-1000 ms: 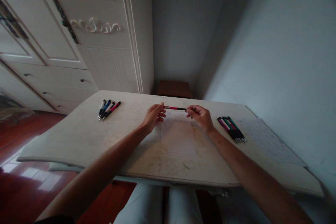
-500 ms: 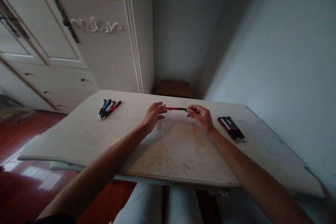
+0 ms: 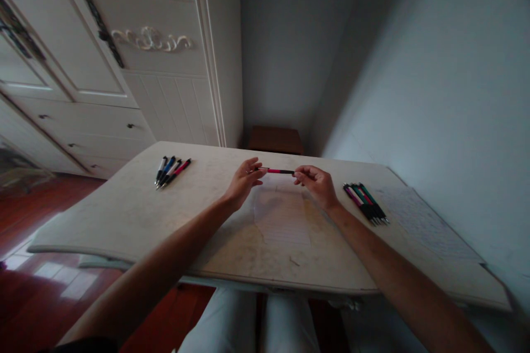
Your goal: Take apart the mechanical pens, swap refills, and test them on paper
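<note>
A red and black click pen [image 3: 280,171] is held level between my two hands, above a lined sheet of paper [image 3: 284,220]. My left hand [image 3: 245,181] has its thumb and fingers around the pen's left end, where the dark clip shows. At the other end, my right hand [image 3: 315,181] pinches the black grip and tip between thumb and fingertips. Both hands are closed on the same pen.
Several pens [image 3: 171,172] lie in a group on the table's left side. A row of several pens [image 3: 365,204] rests at the right, beside a written sheet [image 3: 426,226]. A white cabinet [image 3: 178,94] stands behind; a wall [image 3: 447,94] borders the right.
The pen has rolled a little, so its clip now shows along the upper side. My left thumb and fingers have shifted on its end; my right hand has hardly moved.
</note>
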Available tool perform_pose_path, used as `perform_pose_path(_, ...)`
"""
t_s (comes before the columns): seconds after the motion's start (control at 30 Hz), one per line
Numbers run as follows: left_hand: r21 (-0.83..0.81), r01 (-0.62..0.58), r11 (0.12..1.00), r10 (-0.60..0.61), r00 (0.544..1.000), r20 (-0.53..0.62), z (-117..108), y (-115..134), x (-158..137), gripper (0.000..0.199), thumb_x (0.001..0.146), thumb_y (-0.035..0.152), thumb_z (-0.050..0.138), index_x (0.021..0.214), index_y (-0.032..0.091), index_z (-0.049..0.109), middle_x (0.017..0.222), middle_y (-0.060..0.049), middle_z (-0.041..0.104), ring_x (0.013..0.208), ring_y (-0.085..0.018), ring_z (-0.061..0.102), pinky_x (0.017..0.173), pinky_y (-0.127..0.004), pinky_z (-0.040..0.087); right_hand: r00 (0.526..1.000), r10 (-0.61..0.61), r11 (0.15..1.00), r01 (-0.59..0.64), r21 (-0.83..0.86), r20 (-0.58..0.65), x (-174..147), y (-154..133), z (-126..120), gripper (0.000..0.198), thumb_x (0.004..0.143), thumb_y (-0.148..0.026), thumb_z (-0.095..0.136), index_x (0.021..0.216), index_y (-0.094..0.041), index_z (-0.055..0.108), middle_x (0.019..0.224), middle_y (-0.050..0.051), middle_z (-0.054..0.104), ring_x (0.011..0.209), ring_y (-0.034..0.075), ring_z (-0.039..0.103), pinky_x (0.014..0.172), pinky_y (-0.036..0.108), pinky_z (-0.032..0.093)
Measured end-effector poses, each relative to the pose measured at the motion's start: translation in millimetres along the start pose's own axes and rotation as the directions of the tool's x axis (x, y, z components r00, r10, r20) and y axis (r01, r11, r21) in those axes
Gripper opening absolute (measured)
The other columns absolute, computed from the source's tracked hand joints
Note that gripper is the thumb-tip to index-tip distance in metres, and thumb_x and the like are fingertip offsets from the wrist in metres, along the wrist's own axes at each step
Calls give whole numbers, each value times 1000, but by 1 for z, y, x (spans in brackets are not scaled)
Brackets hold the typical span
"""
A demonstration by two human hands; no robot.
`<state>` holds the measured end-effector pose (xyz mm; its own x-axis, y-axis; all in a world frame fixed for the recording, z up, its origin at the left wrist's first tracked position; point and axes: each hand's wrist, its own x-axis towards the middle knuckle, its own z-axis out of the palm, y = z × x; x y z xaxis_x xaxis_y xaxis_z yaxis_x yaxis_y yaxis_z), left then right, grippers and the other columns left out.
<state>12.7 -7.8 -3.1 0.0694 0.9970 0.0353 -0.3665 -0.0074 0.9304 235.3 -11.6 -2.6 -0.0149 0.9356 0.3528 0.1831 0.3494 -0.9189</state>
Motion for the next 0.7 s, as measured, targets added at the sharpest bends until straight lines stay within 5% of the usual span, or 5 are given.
perform_pose_path(0.13, 30, 97, 995, -97, 995, -32, -1, -1, 1, 41, 74, 53, 71, 86, 14, 63, 82, -7, 65, 72, -16, 60, 52, -22, 40, 1000, 4, 1000, -4, 1, -2, 0, 0, 0, 24, 75, -39, 71, 82, -16, 68, 69, 3, 68, 61, 15, 64, 59, 27, 48)
perform_pose_path(0.23, 59, 82, 995, -81, 997, -21, -3, -3, 2, 43, 73, 54, 72, 70, 14, 59, 66, -3, 59, 58, -11, 54, 48, -21, 36, 1000, 4, 1000, -4, 2, 2, 0, 0, 0, 24, 75, -39, 71, 83, -17, 68, 69, 3, 68, 61, 15, 64, 59, 27, 48)
perform_pose_path(0.37, 79, 32, 996, -33, 999, 12, -5, -4, 2, 29, 69, 34, 76, 87, 13, 67, 73, -4, 62, 67, -12, 57, 54, -20, 39, 1000, 3, 1000, -3, -3, -10, 1, 0, 0, 24, 74, -39, 71, 83, -17, 68, 67, 2, 68, 60, 15, 63, 60, 28, 49)
perform_pose_path(0.5, 98, -95, 991, 101, 994, -51, -4, -5, 4, 43, 63, 19, 75, 105, 17, 63, 99, -6, 66, 85, -15, 61, 66, -23, 46, 1000, -1, 1000, 0, -9, -12, 1, 1, -1, 25, 74, -40, 71, 82, -17, 68, 66, 2, 67, 59, 15, 63, 60, 29, 49)
perform_pose_path(0.7, 231, -70, 970, 88, 994, -69, -3, -6, 3, 37, 78, 47, 67, 94, 15, 63, 90, -9, 67, 80, -17, 62, 56, -23, 43, 1000, -7, 1000, 7, -8, -14, 1, 1, 0, 24, 75, -40, 71, 83, -17, 68, 66, 2, 68, 60, 15, 63, 60, 29, 48)
